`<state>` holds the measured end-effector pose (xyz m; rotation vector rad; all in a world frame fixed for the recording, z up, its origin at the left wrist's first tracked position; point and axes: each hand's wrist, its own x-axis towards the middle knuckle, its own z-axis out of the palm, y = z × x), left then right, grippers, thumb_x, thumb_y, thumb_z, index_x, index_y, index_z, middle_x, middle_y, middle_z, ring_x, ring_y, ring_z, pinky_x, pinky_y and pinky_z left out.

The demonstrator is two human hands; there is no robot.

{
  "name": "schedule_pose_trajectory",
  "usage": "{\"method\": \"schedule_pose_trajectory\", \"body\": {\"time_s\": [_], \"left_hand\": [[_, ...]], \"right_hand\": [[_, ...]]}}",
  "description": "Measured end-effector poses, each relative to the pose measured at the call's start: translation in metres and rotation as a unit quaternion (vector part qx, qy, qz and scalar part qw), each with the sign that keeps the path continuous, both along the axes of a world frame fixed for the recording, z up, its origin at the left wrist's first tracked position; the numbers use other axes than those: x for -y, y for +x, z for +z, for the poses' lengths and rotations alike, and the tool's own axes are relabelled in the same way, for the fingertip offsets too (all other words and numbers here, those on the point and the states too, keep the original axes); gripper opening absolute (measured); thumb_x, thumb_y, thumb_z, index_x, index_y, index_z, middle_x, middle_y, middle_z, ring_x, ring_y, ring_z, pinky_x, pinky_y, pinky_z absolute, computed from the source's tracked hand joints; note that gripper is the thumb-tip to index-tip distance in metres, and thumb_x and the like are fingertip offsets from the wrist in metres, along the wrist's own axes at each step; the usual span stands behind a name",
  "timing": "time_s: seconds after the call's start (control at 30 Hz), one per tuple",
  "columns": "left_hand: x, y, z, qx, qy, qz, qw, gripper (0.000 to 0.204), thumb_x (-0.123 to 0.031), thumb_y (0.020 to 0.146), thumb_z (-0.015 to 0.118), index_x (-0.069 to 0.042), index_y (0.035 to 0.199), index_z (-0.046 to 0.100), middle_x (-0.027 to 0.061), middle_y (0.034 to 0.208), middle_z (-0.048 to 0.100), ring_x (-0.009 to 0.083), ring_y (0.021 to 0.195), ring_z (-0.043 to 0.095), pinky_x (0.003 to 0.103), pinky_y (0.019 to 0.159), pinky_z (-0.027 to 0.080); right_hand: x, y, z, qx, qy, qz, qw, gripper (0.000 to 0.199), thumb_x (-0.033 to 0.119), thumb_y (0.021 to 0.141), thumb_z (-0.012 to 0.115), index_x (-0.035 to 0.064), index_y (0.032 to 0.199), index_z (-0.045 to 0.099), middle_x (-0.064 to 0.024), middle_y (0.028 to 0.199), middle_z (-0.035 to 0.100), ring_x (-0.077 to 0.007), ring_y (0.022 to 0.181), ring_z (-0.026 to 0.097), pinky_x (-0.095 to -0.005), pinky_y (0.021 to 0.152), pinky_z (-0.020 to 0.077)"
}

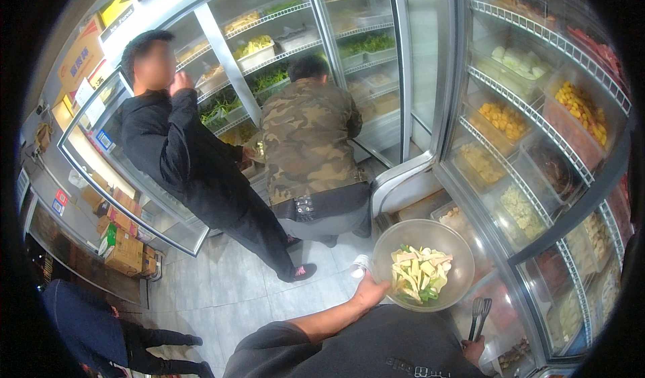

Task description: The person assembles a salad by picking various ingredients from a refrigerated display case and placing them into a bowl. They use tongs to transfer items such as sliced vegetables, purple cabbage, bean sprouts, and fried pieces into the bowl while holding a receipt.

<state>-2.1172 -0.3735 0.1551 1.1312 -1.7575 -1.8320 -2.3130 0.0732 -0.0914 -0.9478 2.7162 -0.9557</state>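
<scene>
A person gripped a round bowl [462, 256] by its rim w/ L hand [371, 291], just beside wire shelves [537, 117], while R hand [473, 348] was closed on dark tongs [478, 313], heads up; exact finger placement there was hard to tell, w/ much of the hand hidden. The one-sided hold called for a firm thumb and level rim, since pale strips and green pcs [422, 270] lay loose mid-bowl; tongs were best kept clear of the shelf edges. Nearby tubs [498, 138] held yellow-orange chunks [505, 119], white pcs [516, 211] and, in one, dark food [551, 170]. Beyond, a person in camo [312, 133] bent at a cabinet stocked w/ leafy greens [275, 82].
</scene>
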Motion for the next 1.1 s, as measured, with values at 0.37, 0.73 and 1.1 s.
{"method": "schedule_pose_trajectory", "body": {"time_s": [0.37, 0.73, 1.1], "left_hand": [[0.003, 0.0, -0.006, 0.012, -0.011, -0.006, 1.0, 0.054, -0.006, 0.077, 0.061, 0.004, 0.127, 0.044, 0.0151, 0.109, 0.062, 0.0245, 0.098, 0.061, 0.035, 0.084, 0.05], [0.01, 0.013, 0.005, -0.066, 0.099, 0.009, 0.993, 0.069, 0.004, 0.077, 0.055, -0.006, 0.142, 0.031, 0.0128, 0.106, 0.056, 0.0227, 0.087, 0.062, 0.034, 0.075, 0.055], [0.027, 0.01, 0.044, -0.119, 0.085, -0.056, 0.988, 0.07, 0.005, 0.076, 0.058, -0.005, 0.141, 0.035, 0.012, 0.115, 0.058, 0.0212, 0.097, 0.062, 0.033, 0.082, 0.053]], "right_hand": [[0.031, 0.026, 0.069, 0.18, 0.067, -0.169, 0.967, 0.048, 0.019, 0.063, 0.068, 0.0039, 0.105, 0.048, -0.016, 0.074, 0.054, -0.0333, 0.075, 0.06, -0.0369, 0.065, 0.0488], [0.049, 0.051, 0.105, 0.064, 0.26, -0.083, 0.96, 0.029, 0.023, 0.061, 0.066, 0.021, 0.088, 0.076, -0.0142, 0.091, 0.061, -0.0315, 0.095, 0.059, -0.0374, 0.088, 0.0503], [0.049, 0.059, 0.088, -0.012, 0.206, -0.074, 0.976, 0.025, 0.016, 0.054, 0.068, 0.0144, 0.078, 0.073, -0.013, 0.094, 0.059, -0.0325, 0.085, 0.062, -0.0381, 0.079, 0.0512]]}}
